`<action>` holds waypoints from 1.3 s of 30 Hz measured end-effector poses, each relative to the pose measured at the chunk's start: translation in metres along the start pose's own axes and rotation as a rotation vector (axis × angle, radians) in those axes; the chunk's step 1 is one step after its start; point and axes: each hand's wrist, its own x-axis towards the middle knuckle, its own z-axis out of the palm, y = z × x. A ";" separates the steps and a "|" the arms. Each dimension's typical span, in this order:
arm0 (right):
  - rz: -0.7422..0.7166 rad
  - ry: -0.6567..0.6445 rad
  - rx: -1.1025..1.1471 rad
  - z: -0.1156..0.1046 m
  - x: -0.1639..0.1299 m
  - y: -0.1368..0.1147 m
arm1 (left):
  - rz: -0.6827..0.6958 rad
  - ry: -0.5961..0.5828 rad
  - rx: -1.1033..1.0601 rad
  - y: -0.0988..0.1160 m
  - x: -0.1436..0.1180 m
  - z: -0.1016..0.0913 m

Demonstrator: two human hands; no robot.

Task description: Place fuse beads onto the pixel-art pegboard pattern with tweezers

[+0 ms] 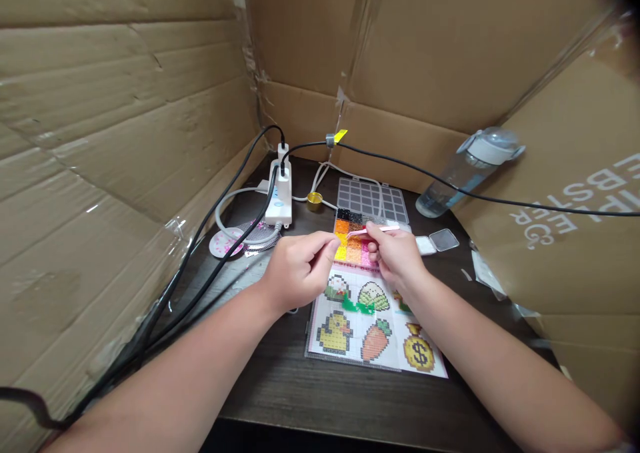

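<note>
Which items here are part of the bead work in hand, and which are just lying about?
In use: right hand holding tweezers; left hand; bead box; pattern sheet.
Lying about: bottle, power strip, cables, gold cap, small lid.

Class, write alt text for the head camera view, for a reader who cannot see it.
Two bare hands meet over a compartmented bead box: the right hand holds pink tweezers, the left hand pinches its fingertips beside them. Below lies a pattern sheet of pixel pictures on a dark table walled in by cardboard.
</note>
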 end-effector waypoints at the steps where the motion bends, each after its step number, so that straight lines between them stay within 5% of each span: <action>1: -0.005 -0.007 0.003 0.000 0.000 0.000 | 0.001 -0.003 -0.001 0.000 0.000 0.000; 8: -0.110 -0.036 0.016 -0.012 -0.001 -0.004 | -0.003 -0.014 0.019 0.001 0.001 0.002; 17: -0.294 -0.341 -0.413 -0.046 -0.058 0.008 | 0.008 -0.015 0.030 0.002 0.002 0.005; 23: -0.385 -0.365 -0.387 -0.050 -0.056 0.027 | -0.001 -0.042 0.036 0.002 0.000 0.007; 39: -0.422 -0.402 -0.467 -0.052 -0.053 0.029 | 0.018 -0.015 0.030 0.003 0.000 0.006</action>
